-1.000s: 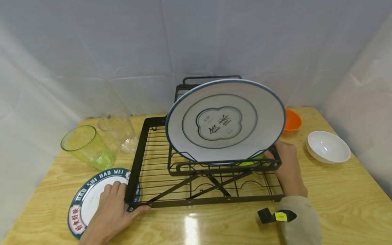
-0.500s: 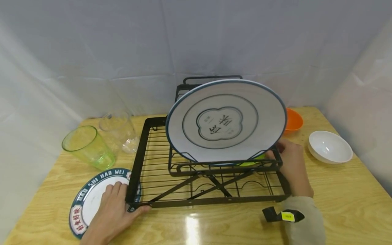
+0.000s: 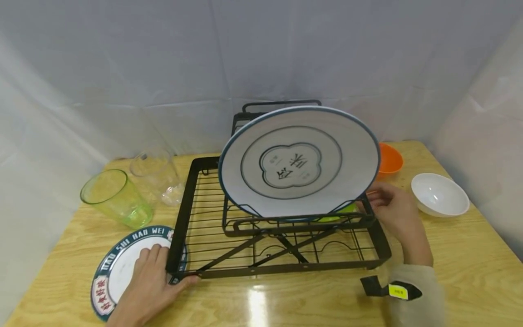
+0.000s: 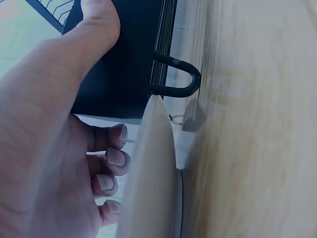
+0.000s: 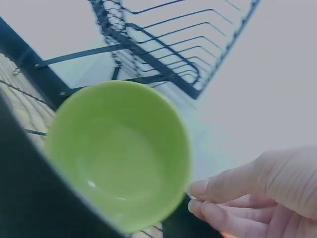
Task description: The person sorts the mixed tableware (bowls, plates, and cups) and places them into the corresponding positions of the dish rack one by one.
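Observation:
A black wire dish rack (image 3: 286, 270) stands mid-table. A big white plate with a blue rim (image 3: 300, 159) leans upright in its raised tier. Lower down, partly behind that tier, sits a green bowl (image 5: 119, 153); only a sliver of this green bowl (image 3: 337, 214) shows in the head view. My left hand (image 3: 149, 281) grips the rack's front left corner, thumb at the front and fingers around the side. A teal-rimmed plate (image 3: 122, 272) lies under that hand. My right hand (image 3: 396, 211) is at the rack's right side, fingertips by the bowl's rim, loosely bent and holding nothing.
At the left stand a green glass (image 3: 118, 200) and a clear glass (image 3: 157, 175). An orange bowl (image 3: 390, 159) and a white bowl (image 3: 439, 195) are on the right. A white curtain (image 3: 163, 68) hangs behind the wooden table (image 3: 457, 272).
My right hand has drawn back to the right, away from the green bowl, which stays in the rack. My left hand keeps its place on the rack's corner.

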`<state>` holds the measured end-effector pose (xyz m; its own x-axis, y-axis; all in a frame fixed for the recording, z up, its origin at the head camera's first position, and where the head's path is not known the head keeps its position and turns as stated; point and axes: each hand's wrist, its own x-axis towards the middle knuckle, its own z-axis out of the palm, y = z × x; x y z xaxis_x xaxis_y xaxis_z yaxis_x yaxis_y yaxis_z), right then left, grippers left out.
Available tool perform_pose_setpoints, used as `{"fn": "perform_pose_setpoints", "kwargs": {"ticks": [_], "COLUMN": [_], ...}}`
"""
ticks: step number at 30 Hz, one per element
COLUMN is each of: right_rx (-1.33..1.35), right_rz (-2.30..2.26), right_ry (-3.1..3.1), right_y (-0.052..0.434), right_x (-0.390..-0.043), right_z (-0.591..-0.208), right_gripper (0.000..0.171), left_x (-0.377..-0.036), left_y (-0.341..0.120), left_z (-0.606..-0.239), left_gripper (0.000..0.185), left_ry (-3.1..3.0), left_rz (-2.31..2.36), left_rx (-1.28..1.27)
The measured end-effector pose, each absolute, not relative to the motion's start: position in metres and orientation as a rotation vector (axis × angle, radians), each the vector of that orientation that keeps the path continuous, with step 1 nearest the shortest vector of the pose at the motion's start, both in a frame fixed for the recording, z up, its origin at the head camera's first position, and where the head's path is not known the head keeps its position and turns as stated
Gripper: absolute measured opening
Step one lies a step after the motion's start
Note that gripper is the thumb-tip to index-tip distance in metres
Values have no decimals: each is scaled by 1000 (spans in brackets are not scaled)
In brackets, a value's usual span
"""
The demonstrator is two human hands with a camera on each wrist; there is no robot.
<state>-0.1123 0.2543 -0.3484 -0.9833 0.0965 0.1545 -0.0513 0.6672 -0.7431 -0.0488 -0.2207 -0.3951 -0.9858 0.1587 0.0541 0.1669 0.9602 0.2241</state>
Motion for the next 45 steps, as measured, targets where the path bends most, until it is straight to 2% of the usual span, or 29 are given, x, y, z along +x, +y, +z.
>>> {"fn": "perform_pose_setpoints", "kwargs": {"ticks": [5,9,20,24,31,38,45], "right_rx": [-176,-247,-124,-25,94,-1,-61], "right_rz": [1209,1164,1020,989,994,1036,988], "right_ry": [-2675,-2747,-2963,-2934,-2944,-3049,-3093], "right_y": [267,276,292,295,299,303,305], "right_x": [-108,-108,-129,-135,-145,-143,-146], "right_z": [-349,-355,-389,-396,-399,-390,-388], "right_gripper": [24,31,67,75,79,88,83], "left_x": [-51,-51,-49,-49,-50,-51,-50], "left_y": [-220,-221,-220,-220,-220,-223,-224], "left_z": [-396,-397,-400,-399,-398,-399,-402], "left_gripper": [86,86,87,86,84,85,85], "left_ry": [-3069,-3062,-3082,-3072,-3053,-3026,-2994], "left_rz": [-384,-385,-375,-381,-370,-372,-368], "left_rx": [-263,-271,-268,-276,-272,-319,-345]}}
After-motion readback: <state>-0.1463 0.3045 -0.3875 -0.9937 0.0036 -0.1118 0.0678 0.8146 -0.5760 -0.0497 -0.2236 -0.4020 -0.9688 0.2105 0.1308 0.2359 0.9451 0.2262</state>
